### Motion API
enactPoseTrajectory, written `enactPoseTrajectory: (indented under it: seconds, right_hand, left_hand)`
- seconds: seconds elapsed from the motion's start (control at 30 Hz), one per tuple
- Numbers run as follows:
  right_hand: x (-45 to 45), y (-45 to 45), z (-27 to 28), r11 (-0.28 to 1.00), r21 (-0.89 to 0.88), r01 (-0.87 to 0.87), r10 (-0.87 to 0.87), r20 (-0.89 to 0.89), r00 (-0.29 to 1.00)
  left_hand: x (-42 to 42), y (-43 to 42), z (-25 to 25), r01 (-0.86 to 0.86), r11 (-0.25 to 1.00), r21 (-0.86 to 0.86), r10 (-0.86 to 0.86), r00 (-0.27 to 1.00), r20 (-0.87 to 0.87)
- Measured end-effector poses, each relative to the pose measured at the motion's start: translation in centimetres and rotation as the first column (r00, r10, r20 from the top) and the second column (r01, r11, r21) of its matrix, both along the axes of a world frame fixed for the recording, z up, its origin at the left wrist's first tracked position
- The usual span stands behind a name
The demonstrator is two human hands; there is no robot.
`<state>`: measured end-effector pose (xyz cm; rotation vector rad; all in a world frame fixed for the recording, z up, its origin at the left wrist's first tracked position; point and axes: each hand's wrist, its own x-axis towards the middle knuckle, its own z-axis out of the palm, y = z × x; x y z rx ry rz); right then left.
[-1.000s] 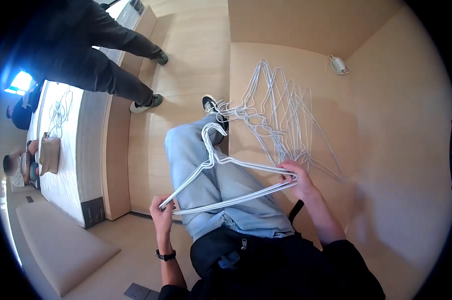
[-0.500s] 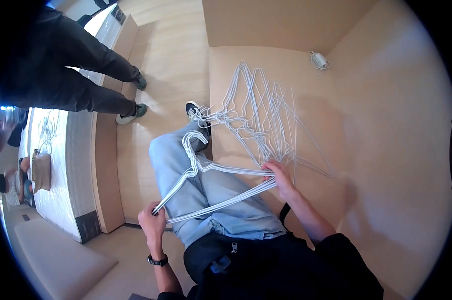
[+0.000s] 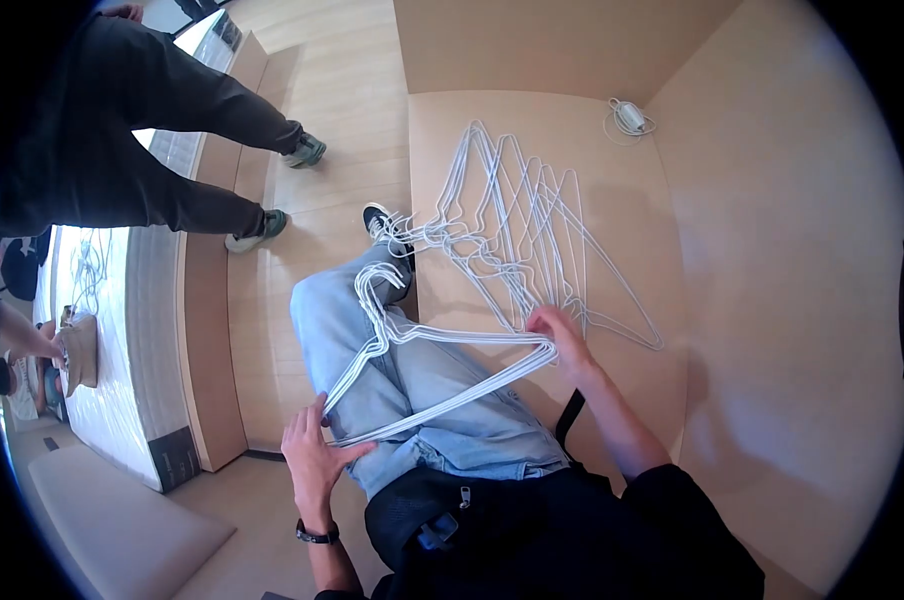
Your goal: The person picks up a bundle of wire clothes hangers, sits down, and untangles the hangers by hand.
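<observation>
A bundle of white wire hangers [image 3: 452, 405] lies over my jeans, with its hooks bunched toward my knee. My left hand [image 3: 315, 455] is open at the bundle's left corner, fingers stretched and thumb spread along the lower bars. At the opposite corner, my right hand [image 3: 564, 345] cups the bent ends with its fingers apart from the palm; its thumb is partly hidden. Beyond it, a loose heap of more white wire hangers [image 3: 517, 235] spreads over the wooden board, some tangled and overlapping.
A white cable with a small box [image 3: 629, 118] lies in the board's far corner. Wooden panels [image 3: 772, 250] rise at the right and back. To the left stand a plastic-wrapped mattress [image 3: 137, 330], a paper bag [image 3: 82, 350] and a person in dark trousers [image 3: 182, 120]. Another person's arm reaches toward the bag.
My left hand has loosened from its grip and spread its fingers. My right hand has shifted slightly upward, uncovering the bundle's corner. The person at left has moved a foot, and an arm now reaches the bag.
</observation>
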<state>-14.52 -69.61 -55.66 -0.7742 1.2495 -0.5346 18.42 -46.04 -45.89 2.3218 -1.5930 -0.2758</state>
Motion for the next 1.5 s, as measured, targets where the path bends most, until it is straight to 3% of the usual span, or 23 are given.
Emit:
enactPoseTrajectory:
  seconds: [0.03,0.07,0.13,0.17,0.23,0.27,0.33,0.47,0.63,0.83,1.13,1.5]
  right_hand:
    - [-0.9,-0.7,-1.0,0.992,-0.122,0.012,-0.019,-0.056,0.998]
    - [-2.3,-1.6,-2.3,0.993,-0.122,0.011,-0.018,-0.058,0.998]
    - [-5.3,-3.2,-4.0,0.834,-0.519,-0.187,-0.071,-0.437,0.896]
    - [-5.9,-3.4,-2.9,0.833,-0.521,-0.188,-0.073,-0.439,0.895]
    - [-7.1,-3.6,-0.5,0.624,-0.556,-0.548,-0.196,-0.791,0.580]
    - [-7.6,-3.6,-0.2,0.621,-0.557,-0.552,-0.194,-0.791,0.580]
    - [-8.7,-3.4,0.1,0.590,-0.457,-0.665,-0.151,-0.872,0.466]
    - [-10.5,-3.3,-1.3,0.561,-0.372,-0.739,-0.037,-0.904,0.426]
    - [-11.0,-3.1,-2.7,0.651,-0.276,-0.707,0.049,-0.915,0.402]
    - [-11.3,-2.9,-1.6,0.660,-0.380,-0.648,0.014,-0.856,0.516]
    - [-12.3,-3.4,-0.7,0.727,-0.377,-0.573,-0.056,-0.865,0.498]
    - [-12.6,-0.6,-0.9,0.708,-0.420,-0.567,-0.109,-0.859,0.500]
  left_hand:
    - [-0.1,-0.1,0.1,0.006,1.000,-0.005,-0.006,1.000,-0.015]
    - [-0.2,-0.2,0.2,0.012,1.000,-0.009,-0.012,0.999,-0.032]
    - [-0.2,-0.3,0.5,0.006,1.000,0.003,-0.006,0.998,-0.060]
    - [-0.3,-0.5,0.5,0.002,1.000,0.016,0.000,0.996,-0.085]
    - [-0.2,-0.6,0.4,0.019,1.000,0.002,-0.019,0.995,-0.100]
    - [-0.1,-0.6,0.4,0.036,0.999,-0.009,-0.036,0.993,-0.113]
    - [-0.1,-0.6,0.3,0.026,1.000,0.007,-0.025,0.992,-0.123]
    - [0.1,-0.4,-0.4,0.027,1.000,0.000,-0.027,0.992,-0.127]
    - [0.1,-0.4,-0.6,0.016,1.000,-0.008,-0.017,0.990,-0.140]
    - [0.1,-0.4,-0.7,0.005,1.000,-0.020,-0.008,0.989,-0.151]
    - [0.4,0.0,-1.6,-0.016,0.999,-0.042,0.008,0.985,-0.172]
    - [0.2,0.0,-1.6,-0.040,0.998,-0.047,0.030,0.982,-0.188]
